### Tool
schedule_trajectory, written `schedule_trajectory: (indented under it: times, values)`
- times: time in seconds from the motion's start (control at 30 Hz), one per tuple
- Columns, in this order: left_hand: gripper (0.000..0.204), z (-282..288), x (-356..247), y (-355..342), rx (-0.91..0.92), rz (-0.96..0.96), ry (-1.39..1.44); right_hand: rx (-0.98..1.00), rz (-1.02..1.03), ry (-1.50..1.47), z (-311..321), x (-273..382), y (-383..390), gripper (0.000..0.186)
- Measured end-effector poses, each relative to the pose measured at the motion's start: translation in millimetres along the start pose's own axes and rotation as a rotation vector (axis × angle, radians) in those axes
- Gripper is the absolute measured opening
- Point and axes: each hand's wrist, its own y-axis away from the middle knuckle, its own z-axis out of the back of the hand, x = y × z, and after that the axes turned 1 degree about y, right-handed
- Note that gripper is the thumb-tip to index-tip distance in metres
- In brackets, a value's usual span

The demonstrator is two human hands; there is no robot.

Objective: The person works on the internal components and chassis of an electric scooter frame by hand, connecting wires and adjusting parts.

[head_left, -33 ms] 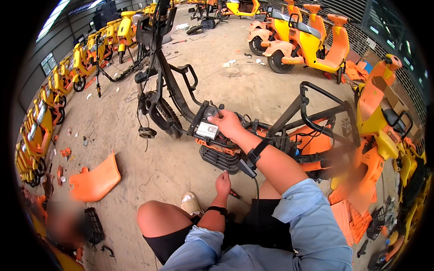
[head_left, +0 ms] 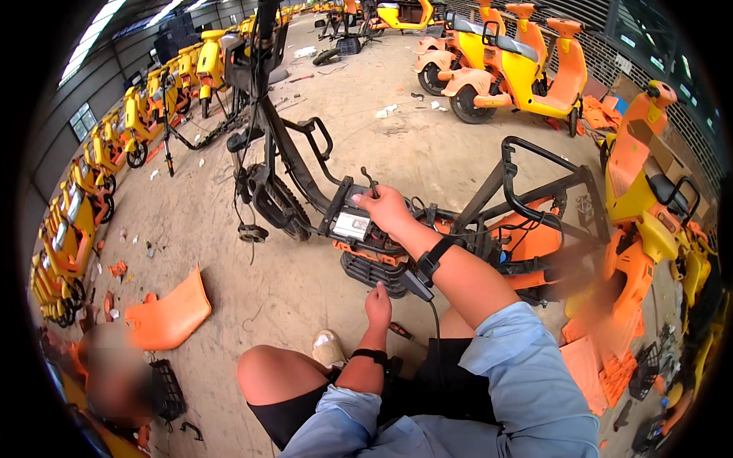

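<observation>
Head view: a stripped black scooter frame [head_left: 305, 179] is seen lying across the concrete floor [head_left: 397, 145]. The right hand [head_left: 389, 210] is held at the frame's middle, its fingers [head_left: 372, 196] curled shut around a thin black cable [head_left: 369, 180] just above a grey battery box [head_left: 351, 224] set in the frame. The left hand [head_left: 377, 299] is lowered near the floor, just below a black ribbed footboard [head_left: 374, 272]; whether its fingers are closed on anything cannot be told. A small red-handled tool [head_left: 400, 330] is noted on the floor beside that wrist. An orange body panel [head_left: 169, 311] lies well apart at left. Rows of yellow scooters [head_left: 504, 65] are parked around.
</observation>
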Motion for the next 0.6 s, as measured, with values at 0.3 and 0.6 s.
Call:
schedule_trajectory:
  times: [0.3, 0.6]
  values:
    - [0.034, 149, -352, -18, -0.271, -0.768, 0.582, -0.168, -0.006, -0.269, 41, 8, -10, 0.033]
    - [0.077, 345, -533, 206, -0.062, -1.959, 0.056, -0.040, -0.177, -0.063, 70, 11, 1, 0.019]
